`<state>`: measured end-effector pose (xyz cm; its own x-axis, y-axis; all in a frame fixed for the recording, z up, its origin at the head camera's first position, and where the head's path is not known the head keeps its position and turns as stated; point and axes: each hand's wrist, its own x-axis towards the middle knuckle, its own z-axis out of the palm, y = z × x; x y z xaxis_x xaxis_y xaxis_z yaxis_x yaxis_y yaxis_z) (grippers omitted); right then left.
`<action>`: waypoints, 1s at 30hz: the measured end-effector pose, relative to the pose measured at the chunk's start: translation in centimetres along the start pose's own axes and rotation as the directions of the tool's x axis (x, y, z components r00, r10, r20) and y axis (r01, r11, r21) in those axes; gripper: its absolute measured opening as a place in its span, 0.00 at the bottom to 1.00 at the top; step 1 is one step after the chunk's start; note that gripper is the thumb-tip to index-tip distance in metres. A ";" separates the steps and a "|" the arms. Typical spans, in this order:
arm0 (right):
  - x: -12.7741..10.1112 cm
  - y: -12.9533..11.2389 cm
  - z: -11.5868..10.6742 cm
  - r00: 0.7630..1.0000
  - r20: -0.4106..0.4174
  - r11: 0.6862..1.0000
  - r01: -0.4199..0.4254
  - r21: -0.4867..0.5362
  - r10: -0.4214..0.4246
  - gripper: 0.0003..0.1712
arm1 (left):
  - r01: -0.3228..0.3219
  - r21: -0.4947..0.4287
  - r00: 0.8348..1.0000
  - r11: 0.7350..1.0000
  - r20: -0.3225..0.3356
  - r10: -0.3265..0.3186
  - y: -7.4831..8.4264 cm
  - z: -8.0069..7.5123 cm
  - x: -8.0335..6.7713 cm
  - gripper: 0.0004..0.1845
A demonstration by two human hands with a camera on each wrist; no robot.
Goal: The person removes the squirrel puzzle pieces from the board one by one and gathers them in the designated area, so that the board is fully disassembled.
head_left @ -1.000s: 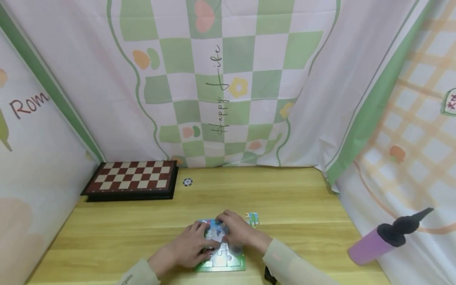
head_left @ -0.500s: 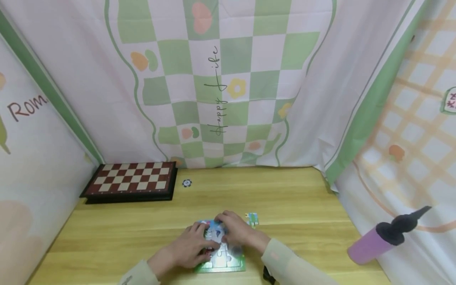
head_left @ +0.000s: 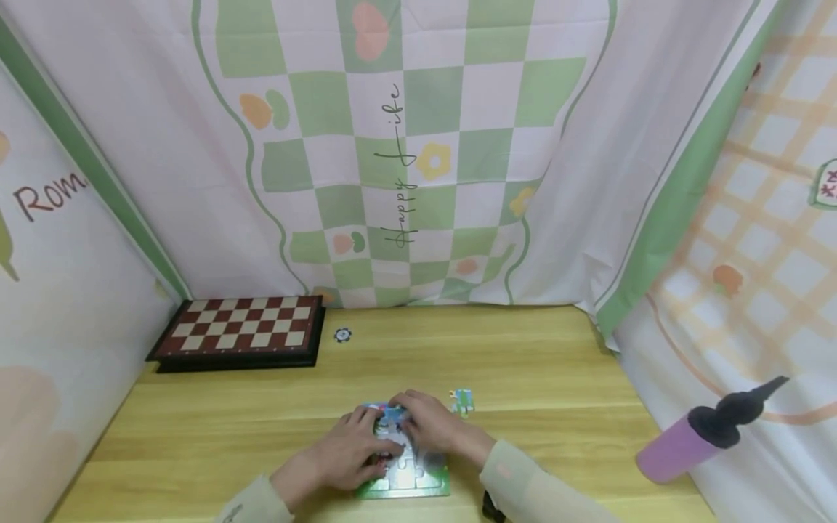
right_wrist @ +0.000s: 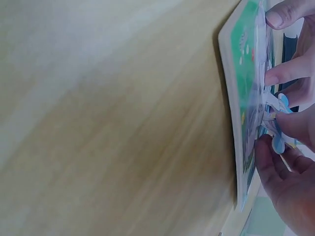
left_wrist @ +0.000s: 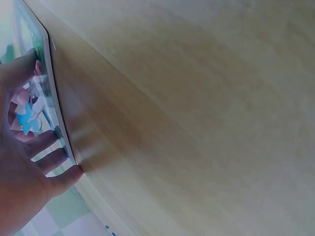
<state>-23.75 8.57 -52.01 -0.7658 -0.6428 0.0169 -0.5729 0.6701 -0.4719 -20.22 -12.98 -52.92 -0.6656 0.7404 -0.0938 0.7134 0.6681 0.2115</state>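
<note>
**Both hands on a jigsaw puzzle at the near edge of the table**

The jigsaw puzzle board (head_left: 418, 485), green-framed, lies flat on the wooden table (head_left: 556, 378) at about 6 o'clock in the head view, close to the person. The left hand (head_left: 343, 454) rests on the board's left part with its fingers spread and laid down over the pieces; the left wrist view shows those fingers (left_wrist: 47, 142) reaching across the board's rim (left_wrist: 54, 98). The right hand (head_left: 428, 428) lies over the board's far right part, and its fingertips pinch a blue puzzle piece (head_left: 394, 415) at the board's far edge, at 12 o'clock from the board's middle. In the right wrist view that blue piece (right_wrist: 280, 123) sits between thumb and fingers, touching the board (right_wrist: 241, 98).

A loose puzzle piece (head_left: 462, 400) lies on the table just beside the right hand, at 2 o'clock from the board. A folded chessboard (head_left: 242, 330) stands off at 10 o'clock, with a small round black-and-white chip (head_left: 343, 335) near its right end. A purple hand pump (head_left: 693, 439) with a black nozzle lies at 3 o'clock, against the printed cloth (head_left: 405, 145).
</note>
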 end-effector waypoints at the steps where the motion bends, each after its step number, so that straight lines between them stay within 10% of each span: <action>1: 0.0 0.0 0.0 1.000 0.003 1.000 0.005 0.004 -0.005 0.21 | 0.000 0.001 1.000 1.000 0.001 0.000 0.0 0.0 0.0 0.20; 15: -0.8 1.4 -1.8 0.990 -0.131 0.996 0.053 0.068 -0.043 0.20 | 0.016 -0.036 1.000 0.999 0.024 -0.015 0.1 -0.3 0.0 0.20; 30: -5.8 9.6 -6.8 0.922 -0.301 0.961 -0.186 0.206 0.244 0.20 | 0.051 -0.054 0.998 0.997 0.043 -0.048 0.0 0.1 0.2 0.20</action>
<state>-26.82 21.26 -50.67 -0.9335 -0.3175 0.1663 -0.3474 0.6870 -0.6382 -20.35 -12.88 -53.00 -0.6893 0.7096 -0.1457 0.6658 0.6999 0.2586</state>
